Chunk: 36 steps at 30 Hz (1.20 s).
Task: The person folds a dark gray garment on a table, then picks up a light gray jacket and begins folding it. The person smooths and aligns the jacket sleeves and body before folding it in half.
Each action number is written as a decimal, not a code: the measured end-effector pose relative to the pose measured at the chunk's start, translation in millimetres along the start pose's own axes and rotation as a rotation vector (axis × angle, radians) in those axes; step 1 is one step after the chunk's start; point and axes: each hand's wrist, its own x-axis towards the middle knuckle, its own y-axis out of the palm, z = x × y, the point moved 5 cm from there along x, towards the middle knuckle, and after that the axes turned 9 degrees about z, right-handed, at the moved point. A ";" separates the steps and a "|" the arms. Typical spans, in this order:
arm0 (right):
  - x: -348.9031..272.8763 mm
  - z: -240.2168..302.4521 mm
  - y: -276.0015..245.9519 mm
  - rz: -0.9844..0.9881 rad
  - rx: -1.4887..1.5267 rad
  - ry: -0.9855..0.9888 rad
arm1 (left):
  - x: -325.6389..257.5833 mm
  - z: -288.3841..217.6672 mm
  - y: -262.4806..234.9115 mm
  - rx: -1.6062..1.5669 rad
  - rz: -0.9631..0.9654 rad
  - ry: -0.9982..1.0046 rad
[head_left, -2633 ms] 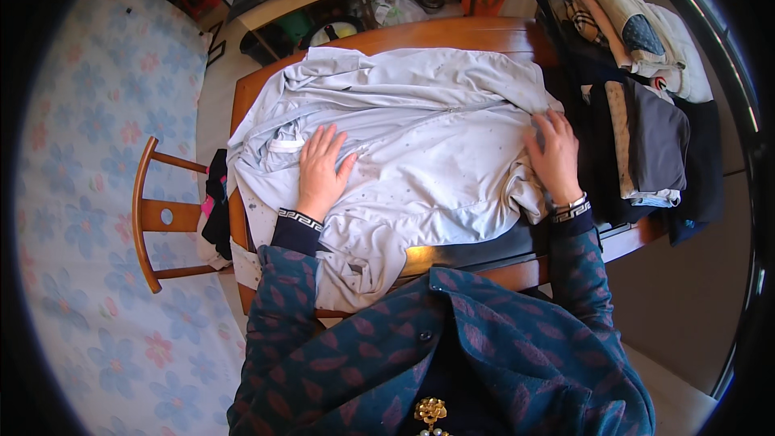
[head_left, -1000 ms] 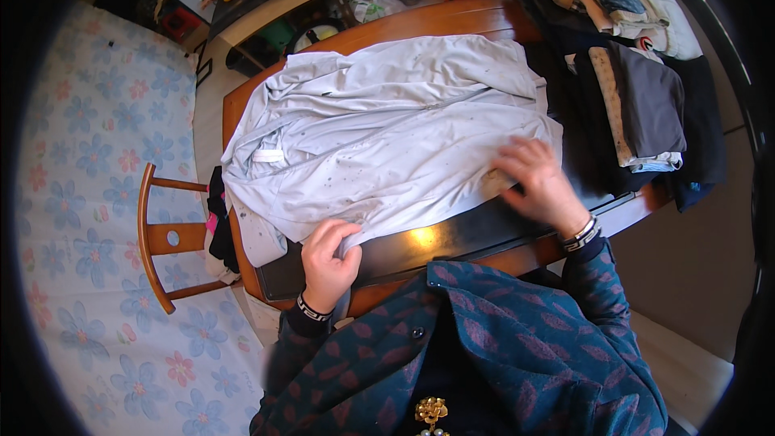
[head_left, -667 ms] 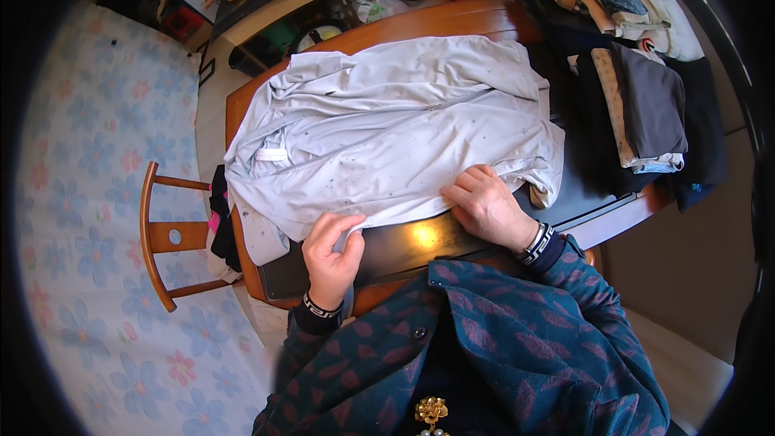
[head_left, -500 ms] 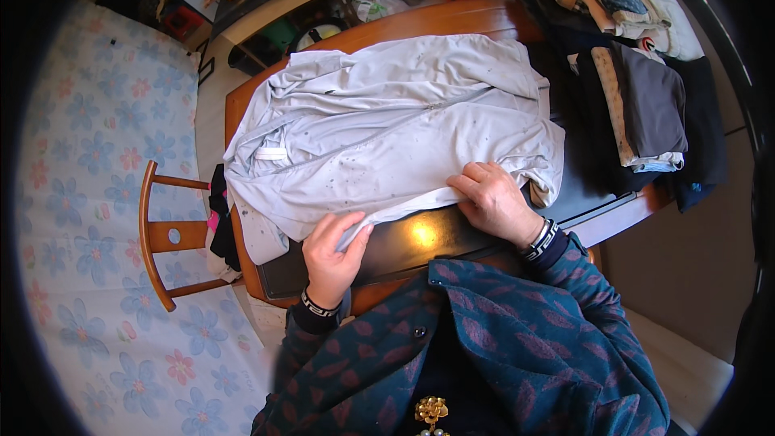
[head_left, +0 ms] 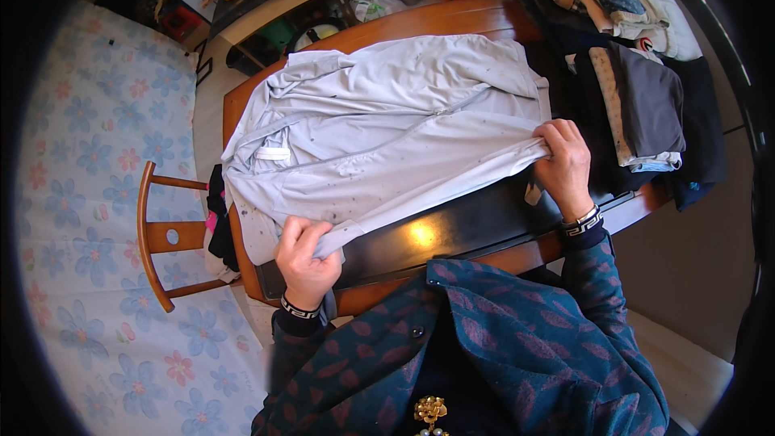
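The near hem of the pale grey jacket [head_left: 387, 137] is now pinched at both ends: the left hand [head_left: 307, 257] is closed on the left corner, at the near left edge of the table [head_left: 484, 262], and the right hand [head_left: 567, 165] is closed on the right end of the same hem. Half a second ago the right hand was gripping the hem nearer its middle; it has since been carried out to the right, so the hem is now drawn into a taut line between the two hands, which suggests the fold is being squared up. The jacket itself is spread across the table, collar to the left, sleeves and body bunched toward the far side. A bare dark strip of table is left near the person, between the hem and the table edge, giving room to pull toward. To the right, a pile of folded clothes [head_left: 638, 105] lies just beside the right hand, so little room is left there. To the left, a wooden chair [head_left: 165, 236] stands against the table. Beyond the far edge, low shelves [head_left: 307, 8] hold small items.
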 end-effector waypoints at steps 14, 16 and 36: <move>-9.4 -26.1 -40.2 -0.091 -0.038 0.087 | -10.3 19.8 -27.5 0.159 -0.213 -0.030; -15.8 -32.4 -39.8 0.025 -0.015 0.160 | -12.3 23.4 -26.2 0.149 -0.181 -0.031; 26.4 -64.0 6.0 -0.040 0.887 0.374 | -8.9 127.1 -25.3 -0.904 -0.342 -0.595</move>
